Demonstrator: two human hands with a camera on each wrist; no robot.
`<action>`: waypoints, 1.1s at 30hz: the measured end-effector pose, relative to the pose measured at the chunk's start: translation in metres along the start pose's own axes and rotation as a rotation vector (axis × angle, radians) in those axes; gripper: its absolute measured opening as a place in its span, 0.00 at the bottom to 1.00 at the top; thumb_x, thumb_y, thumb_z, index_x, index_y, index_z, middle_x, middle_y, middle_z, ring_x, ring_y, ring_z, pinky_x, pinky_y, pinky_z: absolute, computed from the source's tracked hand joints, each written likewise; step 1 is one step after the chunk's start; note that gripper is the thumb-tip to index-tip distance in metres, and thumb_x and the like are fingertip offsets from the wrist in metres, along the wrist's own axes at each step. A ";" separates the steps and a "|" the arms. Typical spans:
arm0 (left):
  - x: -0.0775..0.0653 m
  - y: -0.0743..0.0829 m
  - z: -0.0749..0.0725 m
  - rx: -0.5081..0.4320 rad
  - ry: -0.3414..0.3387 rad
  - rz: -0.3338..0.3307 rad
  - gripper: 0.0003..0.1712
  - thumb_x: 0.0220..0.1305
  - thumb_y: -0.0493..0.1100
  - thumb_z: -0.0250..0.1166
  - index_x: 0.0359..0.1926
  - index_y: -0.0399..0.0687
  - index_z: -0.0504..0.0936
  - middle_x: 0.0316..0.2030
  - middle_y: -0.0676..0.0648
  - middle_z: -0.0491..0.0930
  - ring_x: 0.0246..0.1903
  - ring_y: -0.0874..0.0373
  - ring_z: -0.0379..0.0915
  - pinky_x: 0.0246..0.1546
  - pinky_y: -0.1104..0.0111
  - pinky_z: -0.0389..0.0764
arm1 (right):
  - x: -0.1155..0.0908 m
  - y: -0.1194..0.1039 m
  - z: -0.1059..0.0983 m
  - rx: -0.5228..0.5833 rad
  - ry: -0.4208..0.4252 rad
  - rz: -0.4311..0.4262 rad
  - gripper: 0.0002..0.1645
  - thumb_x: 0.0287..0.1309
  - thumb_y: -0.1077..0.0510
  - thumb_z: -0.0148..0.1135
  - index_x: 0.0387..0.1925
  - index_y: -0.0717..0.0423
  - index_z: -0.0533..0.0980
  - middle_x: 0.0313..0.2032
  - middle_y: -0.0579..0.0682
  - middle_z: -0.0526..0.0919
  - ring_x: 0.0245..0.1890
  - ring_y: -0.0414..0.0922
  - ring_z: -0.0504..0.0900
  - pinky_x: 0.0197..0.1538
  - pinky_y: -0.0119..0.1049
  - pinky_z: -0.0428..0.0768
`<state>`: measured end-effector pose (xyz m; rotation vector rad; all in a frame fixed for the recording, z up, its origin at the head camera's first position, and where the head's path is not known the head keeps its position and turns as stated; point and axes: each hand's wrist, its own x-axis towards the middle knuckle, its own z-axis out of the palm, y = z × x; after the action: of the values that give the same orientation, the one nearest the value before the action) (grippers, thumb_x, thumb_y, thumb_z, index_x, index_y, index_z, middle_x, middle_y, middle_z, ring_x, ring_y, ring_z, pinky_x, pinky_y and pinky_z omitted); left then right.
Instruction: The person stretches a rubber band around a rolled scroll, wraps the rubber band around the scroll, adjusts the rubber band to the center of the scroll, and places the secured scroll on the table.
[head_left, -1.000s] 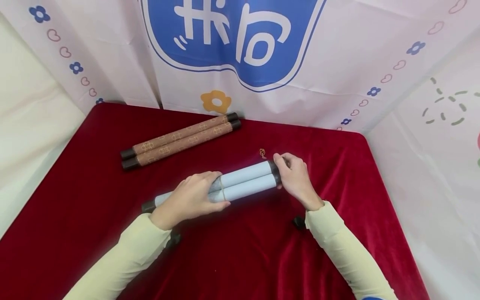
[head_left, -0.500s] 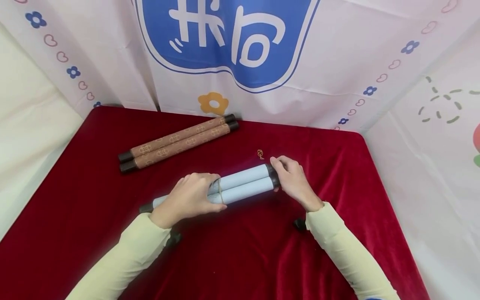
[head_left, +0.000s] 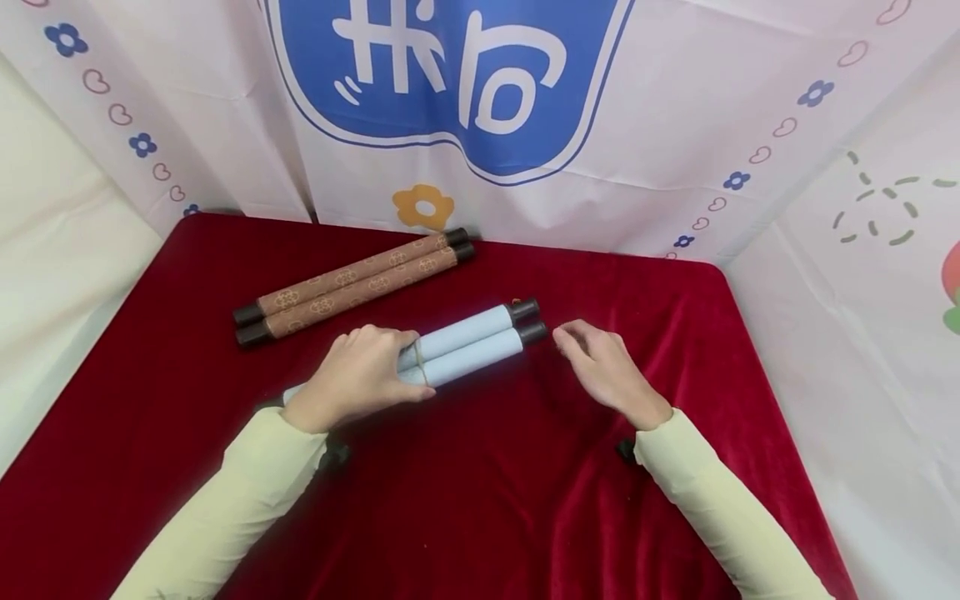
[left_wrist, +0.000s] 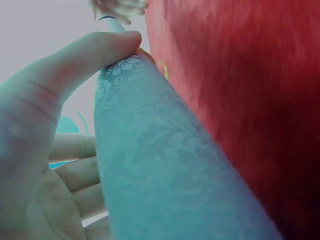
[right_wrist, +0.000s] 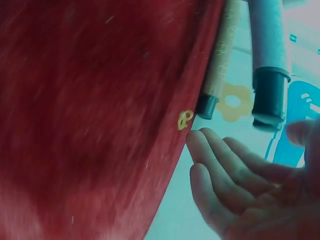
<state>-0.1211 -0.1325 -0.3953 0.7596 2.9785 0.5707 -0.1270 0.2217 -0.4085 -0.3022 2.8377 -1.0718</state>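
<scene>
My left hand [head_left: 352, 375] grips a pair of light blue scrolls [head_left: 474, 335] with dark end knobs. A thin tan rubber band [head_left: 421, 363] circles both beside my fingers. In the left wrist view the thumb lies across the patterned blue wrapping [left_wrist: 150, 145]; its far end narrows toward the other hand. Just off the scrolls' right end, my right hand [head_left: 606, 367] holds nothing, its fingers loosely bent. The right wrist view has that hand's fingers [right_wrist: 220, 175] apart from a dark knob [right_wrist: 270, 97]. My left hand covers the scrolls' left part.
Two brown scrolls [head_left: 367, 279] with gold motifs and dark ends lie side by side at the back left. A small yellow loop [right_wrist: 185, 120], perhaps a rubber band, lies on the red velvet cloth [head_left: 480, 483]. Behind the table hangs a printed white curtain [head_left: 675, 108].
My right hand has let go of the blue scrolls' right end and moved slightly right. My left hand has shifted them left and farther back, so their right knobs now show.
</scene>
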 end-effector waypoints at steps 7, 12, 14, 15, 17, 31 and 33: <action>0.013 -0.025 -0.005 0.021 -0.034 -0.105 0.32 0.46 0.65 0.83 0.39 0.47 0.84 0.19 0.52 0.70 0.20 0.57 0.63 0.18 0.63 0.63 | 0.006 0.003 -0.003 -0.138 -0.127 -0.074 0.31 0.76 0.48 0.58 0.69 0.63 0.73 0.65 0.59 0.81 0.66 0.56 0.81 0.69 0.55 0.78; 0.025 -0.040 -0.004 0.024 -0.069 -0.170 0.30 0.48 0.65 0.82 0.37 0.48 0.82 0.20 0.52 0.67 0.21 0.55 0.64 0.20 0.61 0.64 | 0.016 0.004 0.000 -0.170 -0.165 -0.107 0.30 0.75 0.50 0.60 0.68 0.65 0.73 0.64 0.60 0.82 0.65 0.56 0.81 0.69 0.55 0.78; 0.030 -0.045 -0.003 0.030 -0.084 -0.180 0.31 0.49 0.65 0.81 0.38 0.46 0.83 0.21 0.51 0.69 0.22 0.55 0.65 0.21 0.61 0.65 | 0.021 0.004 0.001 -0.170 -0.168 -0.116 0.29 0.74 0.51 0.60 0.67 0.66 0.74 0.62 0.61 0.83 0.63 0.56 0.83 0.67 0.54 0.80; 0.032 -0.046 -0.003 0.035 -0.091 -0.186 0.32 0.50 0.65 0.81 0.39 0.45 0.84 0.21 0.51 0.70 0.22 0.55 0.66 0.22 0.60 0.66 | 0.023 0.003 0.002 -0.171 -0.169 -0.119 0.29 0.74 0.51 0.60 0.67 0.66 0.74 0.61 0.61 0.83 0.62 0.55 0.83 0.66 0.53 0.80; 0.034 -0.049 -0.004 0.041 -0.105 -0.199 0.33 0.50 0.65 0.81 0.42 0.43 0.85 0.23 0.49 0.74 0.23 0.54 0.68 0.23 0.60 0.67 | 0.029 0.002 0.002 -0.175 -0.167 -0.121 0.29 0.73 0.51 0.61 0.66 0.66 0.75 0.59 0.60 0.84 0.59 0.55 0.84 0.64 0.53 0.81; 0.043 -0.056 0.002 0.021 -0.141 -0.245 0.41 0.49 0.64 0.82 0.54 0.39 0.86 0.35 0.45 0.84 0.31 0.50 0.75 0.34 0.50 0.78 | 0.058 -0.003 0.001 -0.222 -0.180 -0.127 0.18 0.70 0.55 0.65 0.53 0.64 0.82 0.43 0.55 0.89 0.45 0.50 0.88 0.52 0.47 0.86; 0.042 -0.055 0.004 0.023 -0.143 -0.239 0.39 0.50 0.63 0.82 0.52 0.38 0.85 0.34 0.44 0.82 0.31 0.50 0.76 0.32 0.50 0.78 | 0.061 -0.002 0.002 -0.226 -0.191 -0.128 0.16 0.69 0.56 0.66 0.52 0.64 0.82 0.42 0.56 0.90 0.44 0.50 0.88 0.52 0.47 0.86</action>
<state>-0.1832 -0.1559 -0.4152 0.4154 2.8887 0.4497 -0.1859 0.2057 -0.4092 -0.5775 2.7966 -0.6959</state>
